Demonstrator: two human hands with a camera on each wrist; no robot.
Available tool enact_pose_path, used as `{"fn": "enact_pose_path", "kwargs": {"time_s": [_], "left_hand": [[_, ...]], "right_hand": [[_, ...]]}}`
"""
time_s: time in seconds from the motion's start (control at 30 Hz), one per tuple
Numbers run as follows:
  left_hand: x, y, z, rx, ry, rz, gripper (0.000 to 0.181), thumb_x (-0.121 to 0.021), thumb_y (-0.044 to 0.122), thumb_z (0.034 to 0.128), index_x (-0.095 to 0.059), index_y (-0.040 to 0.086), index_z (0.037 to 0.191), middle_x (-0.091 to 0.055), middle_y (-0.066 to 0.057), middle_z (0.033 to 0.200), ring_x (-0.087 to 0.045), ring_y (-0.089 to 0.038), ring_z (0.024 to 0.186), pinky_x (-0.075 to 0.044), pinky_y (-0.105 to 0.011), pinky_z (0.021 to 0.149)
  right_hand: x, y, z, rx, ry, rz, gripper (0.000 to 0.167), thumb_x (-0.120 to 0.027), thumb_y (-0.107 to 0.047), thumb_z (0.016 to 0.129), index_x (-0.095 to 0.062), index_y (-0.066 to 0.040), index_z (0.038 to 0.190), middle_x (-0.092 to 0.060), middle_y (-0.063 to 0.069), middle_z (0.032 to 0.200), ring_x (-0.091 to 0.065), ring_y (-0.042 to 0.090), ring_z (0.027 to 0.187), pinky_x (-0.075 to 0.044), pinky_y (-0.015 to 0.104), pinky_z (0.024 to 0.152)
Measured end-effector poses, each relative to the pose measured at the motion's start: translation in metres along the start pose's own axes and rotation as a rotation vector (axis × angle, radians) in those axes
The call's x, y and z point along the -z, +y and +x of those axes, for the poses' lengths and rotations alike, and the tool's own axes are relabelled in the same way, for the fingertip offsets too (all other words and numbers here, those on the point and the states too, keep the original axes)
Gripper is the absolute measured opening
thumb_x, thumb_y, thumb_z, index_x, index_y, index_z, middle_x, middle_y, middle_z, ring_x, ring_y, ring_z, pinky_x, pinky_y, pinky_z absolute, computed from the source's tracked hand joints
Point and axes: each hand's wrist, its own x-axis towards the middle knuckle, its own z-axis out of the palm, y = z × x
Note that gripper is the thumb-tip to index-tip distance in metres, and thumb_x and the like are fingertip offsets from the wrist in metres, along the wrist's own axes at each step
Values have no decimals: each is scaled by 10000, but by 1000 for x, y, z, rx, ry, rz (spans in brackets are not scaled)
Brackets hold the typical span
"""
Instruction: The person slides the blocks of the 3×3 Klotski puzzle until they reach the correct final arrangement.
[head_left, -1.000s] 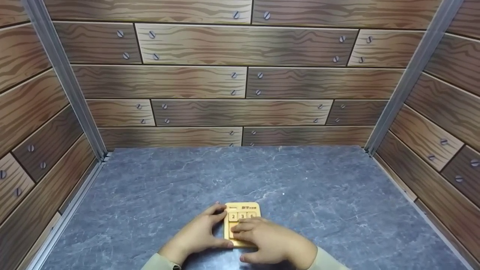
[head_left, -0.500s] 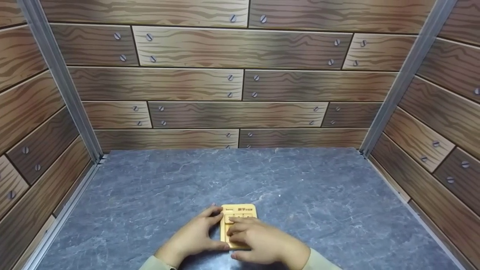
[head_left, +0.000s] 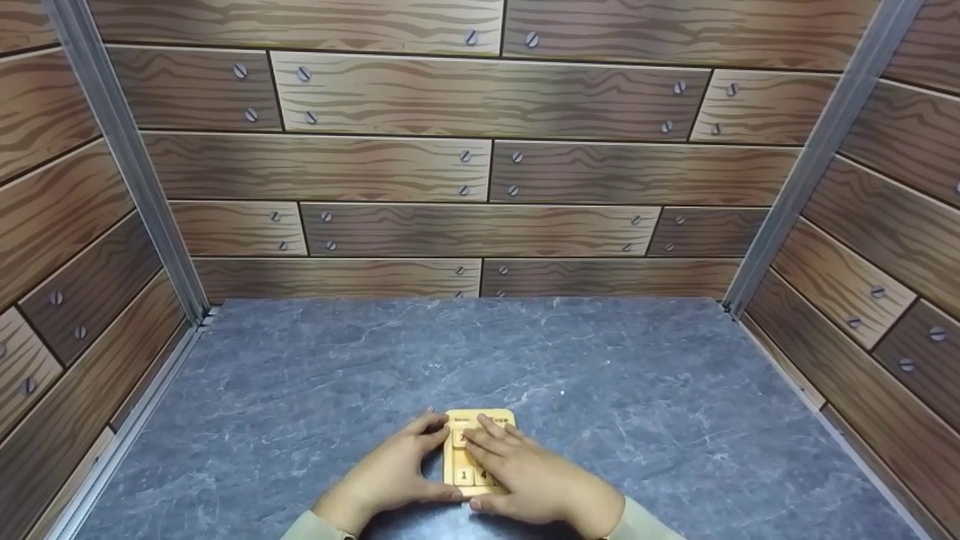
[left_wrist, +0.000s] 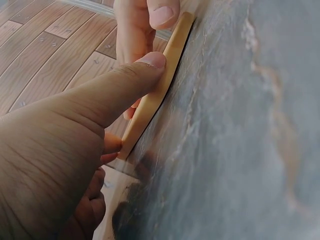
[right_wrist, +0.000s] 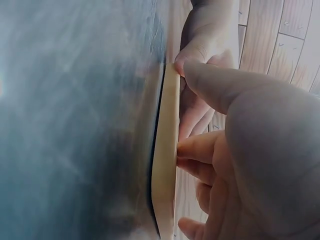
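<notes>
A yellow number board (head_left: 459, 491) with raised number tiles lies flat near the front of the table. My left hand (head_left: 390, 469) grips its left side, thumb at the near left corner and fingers along the far left edge. In the left wrist view the left thumb (left_wrist: 120, 85) presses the side of the board (left_wrist: 150, 105). My right hand (head_left: 544, 480) lies over the board's right part, its fingers fairly straight, tips on the upper tiles. Tiles 1 (head_left: 463, 475) and 4 show below them; others are hidden. The right wrist view shows the right fingertips touching the board's face (right_wrist: 166, 145).
The board rests on a blue-grey marbled tabletop (head_left: 360, 360). Wood-patterned walls (head_left: 390, 165) stand at the back and both sides, with metal posts (head_left: 124, 150) at the back corners.
My right hand's fingers have moved away from me, from the middle of the board to its upper row, uncovering the lower left tiles. My left hand keeps its grip.
</notes>
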Motion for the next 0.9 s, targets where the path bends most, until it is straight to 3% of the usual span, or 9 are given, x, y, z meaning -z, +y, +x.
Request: {"fn": "enact_pose_path", "kwargs": {"time_s": [0.33,0.63,0.9], "left_hand": [[1,3,0,25,-24,-19,1133,-952,680,816,-566,6,1640,-461,-113,1803,-397,-443,1698,-429,-675,1336],[0,1,-1,21,-17,-18,1138,-944,685,823,-559,-10,1638,-464,-106,1803,-380,-443,1707,-424,-674,1338],[0,0,-1,24,-24,-14,1142,-939,697,822,-560,-5,1639,-465,-94,1803,-375,-445,1709,-421,-684,1338]], "right_hand": [[3,-3,0,7,42,17,810,-636,-674,1077,-551,-140,1682,-453,-15,1819,-311,314,1757,-304,617,1426],[7,-10,1,52,77,-29,636,-678,-604,1073,-724,-138,1502,-628,41,1676,-524,307,1639,-415,558,1383],[5,-9,1,62,117,13,538,-683,-550,1089,-776,-137,1422,-661,58,1638,-577,325,1591,-462,550,1351]]}}
